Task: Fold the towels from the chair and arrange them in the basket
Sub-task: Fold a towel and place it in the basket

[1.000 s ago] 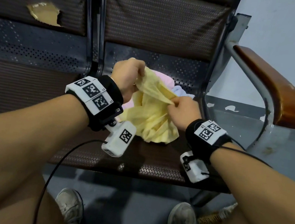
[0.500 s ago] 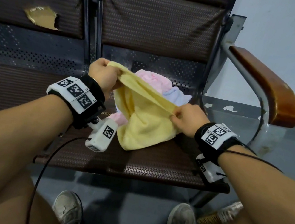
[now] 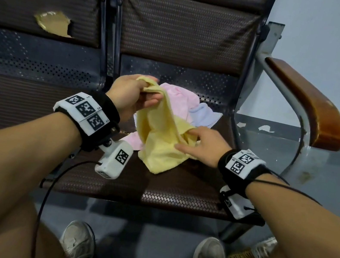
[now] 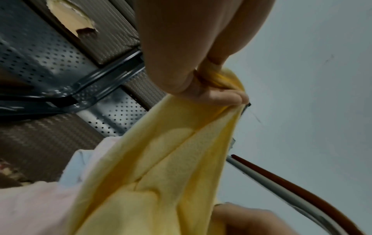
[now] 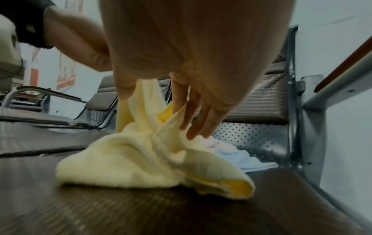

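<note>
— While my left hand [image 3: 133,95] grips one edge of the yellow towel [image 3: 161,147], bunched between thumb and curled fingers and lifted off the seat, the rest of the cloth hangs down and pools on the chair [image 3: 175,193].

— And your right hand?

— My right hand [image 3: 203,147] lies lower, on the towel's near side, fingers fairly straight and spread. From the right wrist view the fingertips [image 5: 193,133] touch a raised fold; I can't tell whether they actually pinch it.

— Where are the other towels?

— A pink towel [image 3: 176,100] sits crumpled behind the yellow one, toward the perforated metal back of the seat, with a bit of pink also showing under the yellow cloth on my left. A light blue towel [image 3: 203,115] lies just beside the pink one, on the side of the wooden armrest [image 3: 309,103].

— Anything else?

— My shoes [image 3: 78,246] on the grey floor below the seat edge.
</note>
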Demonstrator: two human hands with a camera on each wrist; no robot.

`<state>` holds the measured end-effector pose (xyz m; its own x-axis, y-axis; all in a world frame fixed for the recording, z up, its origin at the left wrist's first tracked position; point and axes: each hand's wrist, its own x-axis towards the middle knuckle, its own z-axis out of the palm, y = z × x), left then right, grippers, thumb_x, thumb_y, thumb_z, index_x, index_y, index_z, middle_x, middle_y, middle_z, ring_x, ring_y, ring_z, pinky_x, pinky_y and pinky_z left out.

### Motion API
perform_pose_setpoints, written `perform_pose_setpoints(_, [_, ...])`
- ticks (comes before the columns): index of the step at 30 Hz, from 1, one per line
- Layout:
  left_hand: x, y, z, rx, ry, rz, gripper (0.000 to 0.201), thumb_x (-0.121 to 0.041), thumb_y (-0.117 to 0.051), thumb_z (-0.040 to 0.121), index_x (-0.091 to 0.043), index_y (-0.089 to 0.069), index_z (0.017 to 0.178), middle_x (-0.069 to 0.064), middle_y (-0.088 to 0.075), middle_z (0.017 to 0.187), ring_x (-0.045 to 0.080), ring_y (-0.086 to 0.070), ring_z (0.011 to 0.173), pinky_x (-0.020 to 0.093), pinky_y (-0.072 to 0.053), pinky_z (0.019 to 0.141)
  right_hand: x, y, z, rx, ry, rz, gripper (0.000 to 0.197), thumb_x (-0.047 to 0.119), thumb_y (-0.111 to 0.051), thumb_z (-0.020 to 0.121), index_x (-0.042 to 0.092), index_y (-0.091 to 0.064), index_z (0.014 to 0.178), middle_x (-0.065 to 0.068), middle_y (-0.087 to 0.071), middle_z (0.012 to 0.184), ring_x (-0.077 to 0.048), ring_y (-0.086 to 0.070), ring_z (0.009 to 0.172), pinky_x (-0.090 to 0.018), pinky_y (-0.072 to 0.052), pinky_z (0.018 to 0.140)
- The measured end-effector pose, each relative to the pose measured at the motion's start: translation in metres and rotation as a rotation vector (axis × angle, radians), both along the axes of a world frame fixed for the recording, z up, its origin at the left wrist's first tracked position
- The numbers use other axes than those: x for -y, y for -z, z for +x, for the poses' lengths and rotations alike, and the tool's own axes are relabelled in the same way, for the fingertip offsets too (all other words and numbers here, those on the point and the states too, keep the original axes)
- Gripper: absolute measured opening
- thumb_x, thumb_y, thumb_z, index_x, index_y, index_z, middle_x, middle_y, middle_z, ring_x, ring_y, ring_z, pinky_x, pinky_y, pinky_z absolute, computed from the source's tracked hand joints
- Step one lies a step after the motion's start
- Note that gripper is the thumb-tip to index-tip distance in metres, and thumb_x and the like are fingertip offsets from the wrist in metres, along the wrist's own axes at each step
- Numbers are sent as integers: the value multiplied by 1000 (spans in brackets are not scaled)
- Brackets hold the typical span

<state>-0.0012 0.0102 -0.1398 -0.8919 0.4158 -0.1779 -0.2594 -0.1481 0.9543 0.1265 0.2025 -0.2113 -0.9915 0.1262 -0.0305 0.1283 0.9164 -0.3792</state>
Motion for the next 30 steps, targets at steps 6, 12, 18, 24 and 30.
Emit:
perform_pose_setpoints(6, [-10,-13,8,-35,42,99,30,-2,-36,98,-9,-64,106,2,-63,58,8,-62,50,18,-49,46,6,14,-10,167,-14,196,40,45,-55,96,18,-44,69,-2,-52,73,-29,-60,79,-32,-39,65])
perform_pose_setpoints(12, [11,6,-20,-54,-245,-6,32,2,-36,96,-9,-65,105,8,-66,74,15,-64,60,24,-55,55,-21,-1,-10,128,224,209,29,28,-52,93,12,-62,71,-7,-61,76,-32,-62,82,-32,-43,65])
perform_pose_setpoints(18, [30,27,-43,-32,-360,-178,27,0,-45,94,-14,-68,89,10,-66,83,21,-65,69,25,-53,48,-40,-17,-1,-167,406,212,36,28,-48,96,9,-65,71,-10,-55,70,-36,-59,77,-34,-44,65])
perform_pose_setpoints(24, [36,31,-50,-32,-269,-263,28,-5,-49,91,-11,-72,106,14,-66,91,24,-63,72,29,-51,58,-44,-20,-2,-383,493,-116,32,27,-41,101,15,-54,74,-2,-53,70,-24,-50,73,-32,-32,65])
perform_pose_setpoints(30, [47,31,-52,-52,-302,-266,27,-1,-48,92,-9,-72,101,15,-68,87,26,-65,70,33,-54,64,-52,-24,9,-435,344,-123,38,39,-58,95,16,-52,65,1,-50,59,-13,-48,61,-25,-33,54])
